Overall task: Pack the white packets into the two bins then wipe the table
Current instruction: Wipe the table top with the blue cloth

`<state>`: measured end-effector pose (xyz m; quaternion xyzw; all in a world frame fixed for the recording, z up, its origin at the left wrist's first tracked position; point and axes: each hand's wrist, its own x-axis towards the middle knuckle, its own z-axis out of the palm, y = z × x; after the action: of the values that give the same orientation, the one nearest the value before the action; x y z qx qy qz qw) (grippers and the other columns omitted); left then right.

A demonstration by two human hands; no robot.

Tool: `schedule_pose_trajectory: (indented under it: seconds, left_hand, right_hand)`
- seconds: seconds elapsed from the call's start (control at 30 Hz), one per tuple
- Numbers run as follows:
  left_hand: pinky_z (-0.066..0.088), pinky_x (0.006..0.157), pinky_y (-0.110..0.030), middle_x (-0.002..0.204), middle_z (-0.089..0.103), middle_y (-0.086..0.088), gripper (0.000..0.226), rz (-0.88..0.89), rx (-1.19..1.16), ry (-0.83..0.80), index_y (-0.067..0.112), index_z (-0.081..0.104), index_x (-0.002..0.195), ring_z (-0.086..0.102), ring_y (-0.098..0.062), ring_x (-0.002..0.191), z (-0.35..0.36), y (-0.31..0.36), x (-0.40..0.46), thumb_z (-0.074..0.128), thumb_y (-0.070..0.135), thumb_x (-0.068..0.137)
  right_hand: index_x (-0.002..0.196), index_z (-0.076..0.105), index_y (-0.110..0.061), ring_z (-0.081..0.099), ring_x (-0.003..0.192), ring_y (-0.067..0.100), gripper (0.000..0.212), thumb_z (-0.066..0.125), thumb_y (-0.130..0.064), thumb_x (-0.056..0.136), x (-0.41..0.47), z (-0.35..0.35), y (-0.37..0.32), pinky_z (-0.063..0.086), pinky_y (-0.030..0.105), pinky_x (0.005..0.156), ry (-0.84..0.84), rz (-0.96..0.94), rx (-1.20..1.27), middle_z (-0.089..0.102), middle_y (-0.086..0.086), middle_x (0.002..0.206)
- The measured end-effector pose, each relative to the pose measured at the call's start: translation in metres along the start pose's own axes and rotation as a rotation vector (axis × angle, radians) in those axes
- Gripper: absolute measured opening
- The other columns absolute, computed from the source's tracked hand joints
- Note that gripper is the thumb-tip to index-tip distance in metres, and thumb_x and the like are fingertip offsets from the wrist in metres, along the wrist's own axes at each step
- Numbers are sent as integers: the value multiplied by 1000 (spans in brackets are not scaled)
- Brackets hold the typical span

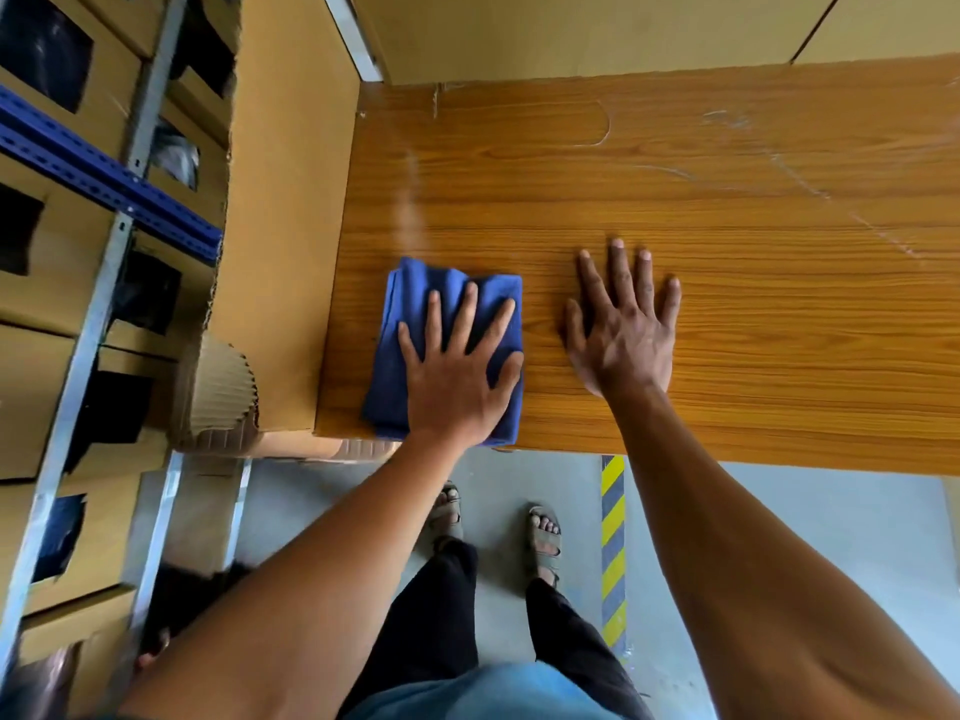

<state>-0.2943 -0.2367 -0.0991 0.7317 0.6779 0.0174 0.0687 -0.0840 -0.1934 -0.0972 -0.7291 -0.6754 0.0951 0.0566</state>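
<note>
Containers: cardboard boxes (62,283) stand on a rack (78,350) left of the worktop (727,314). Several have cut-out openings showing dark contents; what these are cannot be told. A tall cardboard panel (285,226) stands against the worktop's left edge.

Cloth: one folded blue cloth (415,314) lies flat at the worktop's near-left corner. Its near edge is at the worktop's front edge; its left edge is just inside the left edge.

Left hand (457,376): grip spread, fingers straight and fanned, palm pressed down on the cloth.

Right hand (623,335): grip spread, fingers straight, palm flat on bare wood just beside the cloth, not touching it.

Edges and room: a wall (571,33) bounds the worktop's far edge. The wood surface runs open to the right and toward the far edge, marked only by pale scuff lines (779,163). The front edge overhangs a grey floor (831,537) with one yellow-striped tape strip (613,548).

Count: one cloth, two hands, two sandalled feet (543,537) on the floor below the front edge.
</note>
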Motion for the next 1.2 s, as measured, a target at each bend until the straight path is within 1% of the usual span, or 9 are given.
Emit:
schedule_pose_trajectory:
  seconds: [0.13, 0.23, 0.37, 0.53, 0.67, 0.87, 1.0, 1.1, 1.2]
  left_hand:
    - [10, 121, -75, 178, 6, 7, 65, -16, 10, -5, 51, 10, 166, 0, -35, 163, 0, 0, -2, 23, 71, 106]
    - [8, 121, -77, 178, 9, 8, 64, -34, -22, 28, 53, 14, 165, 1, -35, 163, 0, -2, 52, 25, 72, 104]
    - [0, 122, -75, 178, 0, 9, 66, -91, -58, -32, 55, 5, 164, -6, -33, 163, -6, -3, 118, 17, 75, 103]
    - [9, 122, -73, 178, 8, 6, 65, -13, 1, 27, 50, 14, 166, 2, -34, 164, -2, -4, 48, 25, 70, 105]
    - [11, 123, -71, 178, 3, 5, 67, -26, 28, -8, 48, 9, 167, -2, -34, 164, 2, -4, -29, 24, 70, 106]
    - [9, 122, -74, 178, -2, 6, 67, 6, 66, -27, 50, 3, 166, -5, -35, 163, 1, -6, -18, 21, 72, 105]
    - [9, 121, -76, 178, 5, 8, 66, 2, 4, 19, 52, 9, 166, 0, -35, 164, 3, -10, 39, 24, 72, 105]
    - [10, 120, -77, 178, 3, 5, 73, 4, 10, 0, 46, 0, 167, 1, -36, 163, 0, -6, 85, 23, 74, 103]
    - [11, 122, -75, 178, -7, 0, 84, 30, 17, 28, 34, -4, 169, 3, -36, 163, 2, -8, 77, 24, 76, 102]
  right_hand:
    - [168, 4, -40, -7, 163, 26, 64, 16, -60, 108, -1, 0, -1, 4, 62, 128, -8, 5, -13, -5, -4, 177]
    - [168, 6, -40, -5, 163, 26, 63, 18, -59, 109, 0, 1, -1, 5, 62, 128, 4, 4, -7, -3, -4, 177]
    - [168, 7, -40, -4, 163, 26, 63, 20, -59, 109, 0, 5, 0, 5, 62, 128, 14, -1, -8, -1, -4, 177]
    - [168, 7, -40, -4, 163, 26, 63, 19, -60, 109, 0, 2, 0, 5, 62, 128, 11, -4, 0, -2, -4, 177]
    - [168, 5, -40, -6, 163, 26, 64, 17, -60, 109, -1, 2, 0, 4, 62, 128, 5, -3, -8, -4, -3, 177]
    - [168, 4, -39, -6, 163, 26, 63, 17, -59, 109, 0, 3, -1, 4, 62, 128, 9, 4, -10, -4, -4, 177]
    - [168, 4, -39, -6, 163, 26, 64, 16, -59, 109, -1, 4, -2, 4, 61, 128, 8, -2, -18, -4, -4, 177]
    - [168, 4, -40, -6, 163, 26, 64, 16, -59, 109, -2, 4, -2, 4, 61, 129, 7, -2, -13, -4, -4, 177]
    - [168, 4, -40, -7, 163, 25, 63, 16, -60, 109, -1, 3, -1, 3, 60, 129, 6, -5, -15, -4, -5, 177]
